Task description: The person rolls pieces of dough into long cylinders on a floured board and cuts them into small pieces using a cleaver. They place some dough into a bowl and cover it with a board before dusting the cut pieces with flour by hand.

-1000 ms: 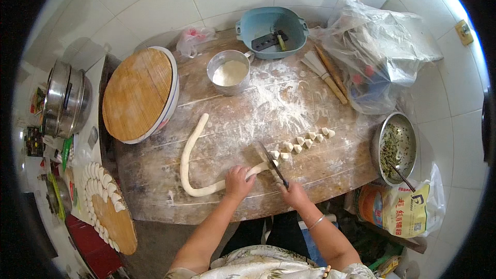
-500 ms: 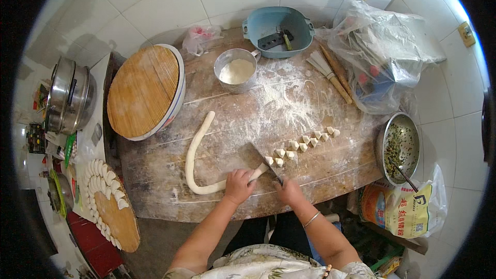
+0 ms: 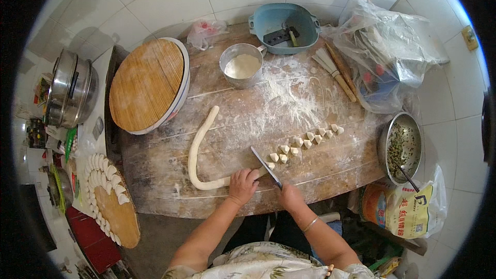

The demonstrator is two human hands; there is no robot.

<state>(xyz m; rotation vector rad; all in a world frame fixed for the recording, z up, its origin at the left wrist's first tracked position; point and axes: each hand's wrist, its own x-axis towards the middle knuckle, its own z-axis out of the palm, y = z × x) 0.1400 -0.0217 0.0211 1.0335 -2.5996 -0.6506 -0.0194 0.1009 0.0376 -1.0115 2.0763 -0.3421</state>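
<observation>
A long rope of pale dough curves across the floured wooden board. My left hand presses down on the rope's near end. My right hand grips a knife whose blade points away from me, just right of my left hand. A row of several small cut dough pieces runs diagonally to the right of the blade. Loose flour is scattered over the middle of the board.
A metal cup of flour, a blue basin, rolling pins and plastic bags sit at the back. A round wooden lid lies left. A bowl of green filling stands right. Shaped dumplings line a tray at lower left.
The view has shifted slightly. My hands stay at the rope's near end, and the knife has moved a little along the dough. The row of cut pieces looks slightly longer.
</observation>
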